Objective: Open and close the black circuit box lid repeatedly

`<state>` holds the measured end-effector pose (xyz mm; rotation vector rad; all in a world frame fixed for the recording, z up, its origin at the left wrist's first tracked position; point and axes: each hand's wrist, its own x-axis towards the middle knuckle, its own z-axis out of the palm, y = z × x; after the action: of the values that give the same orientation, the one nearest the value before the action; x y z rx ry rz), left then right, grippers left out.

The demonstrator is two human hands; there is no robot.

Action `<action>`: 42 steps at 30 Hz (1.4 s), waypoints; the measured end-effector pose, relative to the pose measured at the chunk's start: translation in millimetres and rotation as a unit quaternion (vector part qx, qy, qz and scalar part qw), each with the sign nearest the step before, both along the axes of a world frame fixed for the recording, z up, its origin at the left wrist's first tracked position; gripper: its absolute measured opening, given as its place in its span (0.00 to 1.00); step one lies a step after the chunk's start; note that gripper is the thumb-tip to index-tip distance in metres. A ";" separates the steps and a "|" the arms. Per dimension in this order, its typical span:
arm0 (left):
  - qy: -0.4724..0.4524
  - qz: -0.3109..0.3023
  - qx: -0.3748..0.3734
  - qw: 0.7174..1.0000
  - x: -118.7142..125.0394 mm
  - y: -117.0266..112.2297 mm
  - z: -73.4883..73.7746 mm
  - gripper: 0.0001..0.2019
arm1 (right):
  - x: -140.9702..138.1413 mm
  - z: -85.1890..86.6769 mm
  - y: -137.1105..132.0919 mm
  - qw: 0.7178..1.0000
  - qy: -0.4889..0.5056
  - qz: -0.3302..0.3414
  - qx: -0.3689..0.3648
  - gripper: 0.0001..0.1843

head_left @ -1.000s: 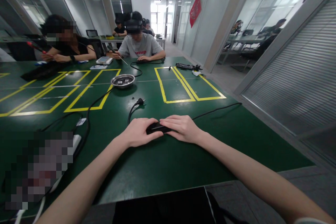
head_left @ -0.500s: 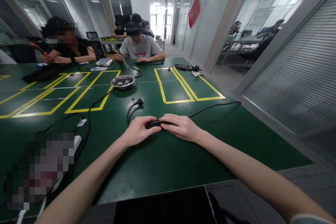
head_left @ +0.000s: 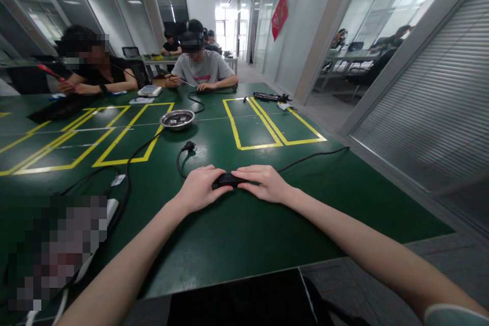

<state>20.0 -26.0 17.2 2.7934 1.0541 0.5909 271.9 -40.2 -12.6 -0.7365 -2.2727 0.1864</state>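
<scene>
A small black power adapter (head_left: 227, 180) lies on the green table (head_left: 244, 224) in front of me, gripped from both sides. My left hand (head_left: 198, 188) closes on its left end. My right hand (head_left: 263, 183) covers its right end, fingers laid over the top. A black cable with a plug (head_left: 188, 147) curls away from the adapter's left. Another thin black cable (head_left: 317, 155) runs off to the right toward the table edge.
A metal bowl (head_left: 178, 119) with small parts sits farther back among yellow tape rectangles (head_left: 267, 130). A white power strip (head_left: 109, 209) and black cables lie at the left. Two people sit working at the far side. A black tool (head_left: 271, 97) lies at the far right.
Both hands have slid the adapter a little farther away on the table. The plug and its cable loop have shifted left and back with it.
</scene>
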 end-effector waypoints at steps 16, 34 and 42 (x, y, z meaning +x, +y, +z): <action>-0.012 -0.002 -0.028 1.000 4.5 -3.1 1.8 0.15 | -2.2 12.8 -6.7 0.952 -0.287 -0.076 0.075 0.32; -0.024 -0.054 0.005 0.998 5.0 0.1 -5.4 0.11 | 121.4 24.2 54.0 0.797 -0.001 -0.593 -0.116 0.34; -0.004 -0.059 -0.027 0.998 6.0 0.4 -9.2 0.11 | 127.3 11.5 61.7 0.720 -0.062 -0.647 -0.243 0.34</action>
<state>25.9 -25.5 8.0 2.7812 0.8820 0.5513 399.1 21.6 -1.1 -2.4539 -1.2830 0.0378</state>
